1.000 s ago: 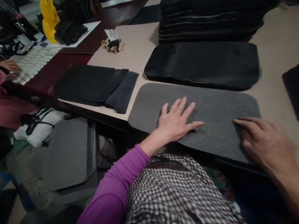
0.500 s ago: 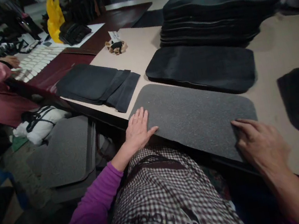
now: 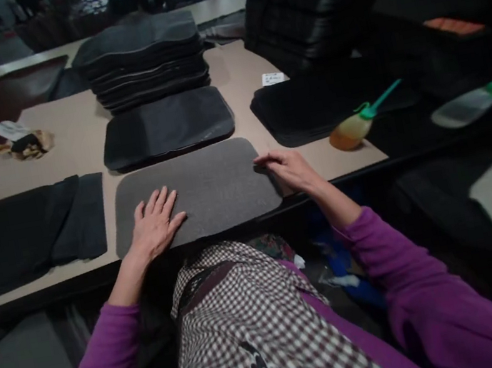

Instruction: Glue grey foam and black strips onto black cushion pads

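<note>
A grey rounded-corner panel (image 3: 208, 184), foam-like in texture, lies flat along the table's near edge. My left hand (image 3: 154, 224) rests palm down on its left part, fingers spread. At the panel's right edge is my right hand (image 3: 290, 170), its fingers drawn together and pointing left over the surface. What those fingers hold, if anything, is hidden. Just behind the grey panel lies a small stack of black rounded panels (image 3: 169, 124). Dark flat pieces (image 3: 76, 220) with a folded strip lie to the left.
A taller stack of black panels (image 3: 146, 62) stands farther back. On the right are more black pieces (image 3: 300, 111), a white label (image 3: 272, 78), an amber squeeze bottle (image 3: 349, 133) with a green nozzle and a clear bottle (image 3: 464, 109). A crumpled tan bundle (image 3: 32, 144) sits back left.
The view has swung to the right, bringing the bottles in and leaving the co-worker out of sight. My left hand lies farther in on the panel; my right hand stays at its right end.
</note>
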Motion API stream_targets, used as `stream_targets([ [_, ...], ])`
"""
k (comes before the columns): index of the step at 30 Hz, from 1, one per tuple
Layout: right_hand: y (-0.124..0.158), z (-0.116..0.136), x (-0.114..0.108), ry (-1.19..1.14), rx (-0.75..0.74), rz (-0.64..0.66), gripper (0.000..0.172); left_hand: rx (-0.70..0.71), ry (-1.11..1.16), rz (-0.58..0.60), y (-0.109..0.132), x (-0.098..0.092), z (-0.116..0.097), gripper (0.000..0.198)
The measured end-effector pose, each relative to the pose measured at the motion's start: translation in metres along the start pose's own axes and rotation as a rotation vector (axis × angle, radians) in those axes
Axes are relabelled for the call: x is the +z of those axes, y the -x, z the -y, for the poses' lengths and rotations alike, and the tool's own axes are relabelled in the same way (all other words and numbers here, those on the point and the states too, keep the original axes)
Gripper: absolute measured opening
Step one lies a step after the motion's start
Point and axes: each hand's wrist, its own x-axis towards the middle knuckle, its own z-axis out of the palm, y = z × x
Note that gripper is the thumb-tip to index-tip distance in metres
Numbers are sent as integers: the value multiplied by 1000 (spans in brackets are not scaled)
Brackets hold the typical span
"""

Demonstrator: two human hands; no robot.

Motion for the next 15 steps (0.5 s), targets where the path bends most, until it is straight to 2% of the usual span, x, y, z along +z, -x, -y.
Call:
stream_targets([
  [3, 11, 0, -16, 6, 58, -154, 34, 8, -24, 9, -2, 6, 3, 71],
  [5, 23, 10, -15, 55, 5, -195, 32, 11, -28, 5, -1, 7, 5, 71],
  [7, 37, 30, -4, 129, -103, -154, 32, 12, -28, 2, 0, 8, 6, 72],
  [11, 55, 75, 38, 314, -317, 28, 40, 11, -29, -9, -1, 11, 7, 72],
  [13, 56, 88, 55, 426, -294, 59, 46, 5, -26, -8, -2, 11, 7, 72],
  [15, 57, 91, 62, 511, -213, 57, 47, -5, -18, 1, -2, 10, 6, 73],
])
